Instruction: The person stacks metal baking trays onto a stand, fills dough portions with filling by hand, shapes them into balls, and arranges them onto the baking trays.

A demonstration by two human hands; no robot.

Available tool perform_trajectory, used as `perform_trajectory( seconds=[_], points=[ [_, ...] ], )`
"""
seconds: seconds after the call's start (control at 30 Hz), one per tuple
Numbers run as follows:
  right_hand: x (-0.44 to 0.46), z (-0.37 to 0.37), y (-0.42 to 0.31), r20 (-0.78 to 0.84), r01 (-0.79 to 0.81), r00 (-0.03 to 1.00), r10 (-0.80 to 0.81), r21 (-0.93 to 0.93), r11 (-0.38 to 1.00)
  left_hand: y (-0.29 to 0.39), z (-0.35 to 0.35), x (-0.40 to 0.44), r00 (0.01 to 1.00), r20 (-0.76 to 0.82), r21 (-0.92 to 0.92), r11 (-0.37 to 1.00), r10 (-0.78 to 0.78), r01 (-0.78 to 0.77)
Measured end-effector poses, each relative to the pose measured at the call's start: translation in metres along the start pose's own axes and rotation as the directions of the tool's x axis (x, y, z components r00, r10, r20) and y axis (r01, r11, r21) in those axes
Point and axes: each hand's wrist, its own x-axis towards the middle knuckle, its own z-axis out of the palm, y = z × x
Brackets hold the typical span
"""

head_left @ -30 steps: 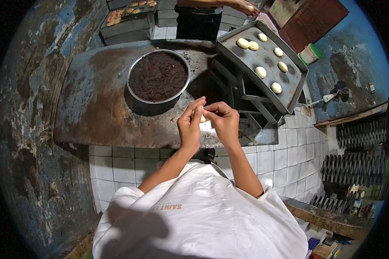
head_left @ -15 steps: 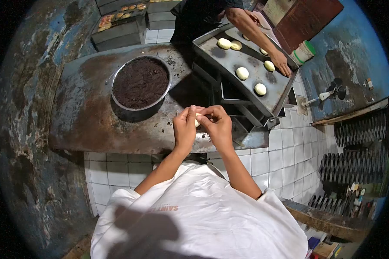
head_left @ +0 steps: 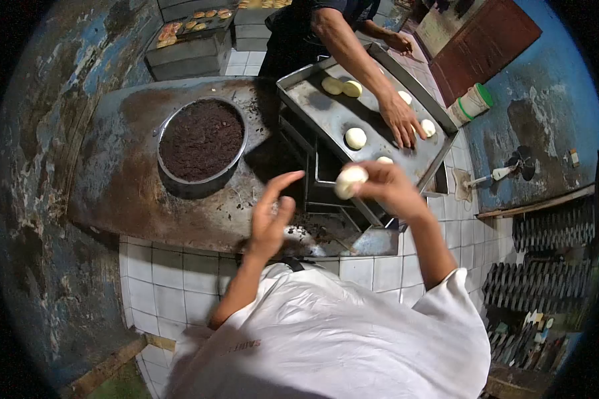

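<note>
A pale dough ball is held in the fingertips of my right hand, just over the near edge of the metal tray. Apart from it, my left hand is empty over the worktable, its fingers spread. Several dough balls lie on the tray, among them a round one and a yellowish one. To the left, a metal bowl holds a dark crumbly filling.
Across the tray stands a co-worker in dark clothes, one hand low over the dough balls. Baked buns sit on trays at the back left. A white bucket with a green lid stands at the right.
My hands have parted; my right hand has moved right with the dough ball, my left is now empty. The co-worker's hand has shifted left over the tray. The view has shifted too.
</note>
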Motion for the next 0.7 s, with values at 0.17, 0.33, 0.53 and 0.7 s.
perform_trajectory(
  seconds=[0.17, 0.33, 0.53, 0.7],
  points=[
    [0.044, -0.111, -0.016, -0.39, 0.176, 0.848, -0.358, -0.43, 0.886, -0.025, -0.076, -0.046, 0.898, -0.425, 0.048, 0.988, -0.113, 0.147],
    [0.118, -0.165, 0.105, -0.188, 0.139, 0.718, -0.67, -0.905, 0.403, -0.034, -0.121, -0.119, 0.702, -0.696, 0.042, 0.968, -0.149, 0.248],
    [0.143, -0.171, 0.059, -0.308, -0.127, 0.899, -0.312, -0.865, 0.486, -0.038, -0.12, -0.158, 0.579, -0.803, -0.015, 0.977, -0.139, 0.214],
    [0.239, -0.201, 0.149, -0.25, -0.133, 0.821, -0.514, -0.958, 0.254, -0.046, -0.105, -0.137, 0.601, -0.772, -0.097, 0.973, -0.207, 0.211]
  ],
)
